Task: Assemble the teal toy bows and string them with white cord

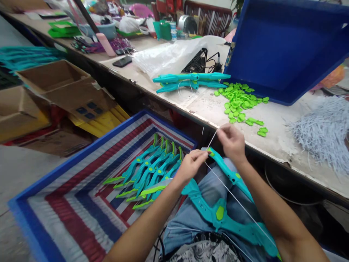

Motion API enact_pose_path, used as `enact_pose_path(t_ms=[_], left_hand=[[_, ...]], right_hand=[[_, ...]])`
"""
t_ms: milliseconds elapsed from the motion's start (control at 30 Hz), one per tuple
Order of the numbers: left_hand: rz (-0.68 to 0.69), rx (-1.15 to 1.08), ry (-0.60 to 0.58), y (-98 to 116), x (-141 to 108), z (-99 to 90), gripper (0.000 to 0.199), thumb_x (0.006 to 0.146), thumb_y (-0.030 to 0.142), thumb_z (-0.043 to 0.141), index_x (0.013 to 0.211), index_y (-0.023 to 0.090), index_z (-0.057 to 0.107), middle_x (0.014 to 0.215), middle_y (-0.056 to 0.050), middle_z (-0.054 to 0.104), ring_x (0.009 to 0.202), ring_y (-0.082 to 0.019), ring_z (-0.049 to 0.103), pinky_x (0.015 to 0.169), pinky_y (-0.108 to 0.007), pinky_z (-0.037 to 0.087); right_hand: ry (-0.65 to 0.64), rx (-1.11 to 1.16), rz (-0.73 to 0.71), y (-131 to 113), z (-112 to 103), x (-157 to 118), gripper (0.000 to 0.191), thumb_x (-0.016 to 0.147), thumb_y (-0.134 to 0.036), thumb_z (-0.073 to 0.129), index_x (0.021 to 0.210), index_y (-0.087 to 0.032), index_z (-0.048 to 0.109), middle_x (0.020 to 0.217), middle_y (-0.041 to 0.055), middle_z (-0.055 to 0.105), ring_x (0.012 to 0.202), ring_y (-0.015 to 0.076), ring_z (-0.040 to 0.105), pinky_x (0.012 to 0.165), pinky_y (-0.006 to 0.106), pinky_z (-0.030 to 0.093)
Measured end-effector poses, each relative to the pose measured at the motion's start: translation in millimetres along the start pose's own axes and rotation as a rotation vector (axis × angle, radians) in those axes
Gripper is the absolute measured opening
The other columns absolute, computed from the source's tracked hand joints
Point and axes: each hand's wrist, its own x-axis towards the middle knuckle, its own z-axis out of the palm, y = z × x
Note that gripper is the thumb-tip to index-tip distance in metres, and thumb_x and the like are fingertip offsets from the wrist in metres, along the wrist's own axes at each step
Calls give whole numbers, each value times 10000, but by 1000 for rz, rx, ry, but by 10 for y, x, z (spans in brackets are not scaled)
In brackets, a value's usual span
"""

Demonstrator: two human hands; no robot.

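Observation:
A teal toy bow (208, 213) with green patches lies across my lap. A second teal length (225, 166) beside it, with a green tip, runs up to my hands; whether it is part of the same toy is unclear. My left hand (192, 163) is closed in a pinch at this tip, where a white string (231, 194) crosses. The string slants down over my lap to the toy's lower right end. Slightly higher, at the table edge, my right hand (233, 142) pinches a short, taut stretch of string.
On my left, a striped, blue-rimmed bin (65, 160) holds several similar bows (152, 169). Table items include green plastic pieces (240, 100), a blue tub (280, 51), teal bow parts (191, 78), a heap of pale strings (324, 131) and a phone (122, 61). Cardboard boxes (65, 85) stand at left.

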Motion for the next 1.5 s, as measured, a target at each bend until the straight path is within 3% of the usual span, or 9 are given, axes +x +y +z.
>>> enact_pose_path(t_ms=[167,400,567,700,867,933,1100,1300,1500], left_hand=[[-287,-329,31,51,28,-39,317,617,423,739,751,136,717,778,-69,715,811,-211,632,769,-312,469],[-39,-7,274,94,-88,-113,111,709,273,635,726,167,607,722,-32,691,614,-126,573,593,-241,434],[-94,-257,279,100,-57,-138,276,699,319,664,913,167,577,755,-34,694,591,-120,566,502,-212,409],[-132,-87,334,30,-205,-237,257,681,389,706,778,155,662,724,-21,663,632,-113,549,518,-202,387],[-623,-343,-11,-26,-517,-197,477,698,598,652,711,122,676,533,-28,587,414,-85,440,385,-208,241],[-716,-605,13,-36,-574,-165,411,640,515,736,749,124,669,583,-22,603,447,-87,483,390,-193,260],[-657,-618,131,-40,-663,-216,184,556,177,735,707,134,639,595,19,572,496,-76,490,495,-201,370],[-121,24,389,-120,-719,-161,76,732,216,597,749,171,656,790,-31,656,781,-154,593,690,-247,454],[-310,-317,342,-181,-534,-101,319,654,395,724,818,124,683,514,34,539,421,-70,429,402,-198,325]], right_hand=[[-210,-38,-287,-218,91,-660,105,846,-174,568,775,-220,630,815,39,588,869,184,562,788,357,485],[-82,92,75,18,217,-793,95,823,-218,599,742,-206,645,804,28,563,748,149,572,626,287,505],[-133,169,182,-29,269,-802,122,817,-267,596,725,-201,642,822,36,550,729,140,564,545,246,492],[-166,147,183,-3,250,-788,150,839,-274,573,719,-194,615,811,38,551,739,144,563,549,248,478],[-192,51,-5,-153,212,-777,126,873,-204,542,760,-205,598,766,27,570,731,151,549,624,292,481],[-306,6,-166,-256,218,-882,102,868,-164,543,809,-216,609,808,38,585,796,173,553,716,344,494],[-438,-33,-392,-295,289,-1295,178,829,-77,558,887,-234,619,918,65,565,991,228,541,843,417,507],[-250,56,-116,-165,426,-1382,107,848,-116,563,854,-200,629,912,61,557,868,179,584,746,332,528],[-146,101,105,-158,433,-1172,92,855,-181,590,797,-195,661,831,34,562,749,140,584,588,244,500]])
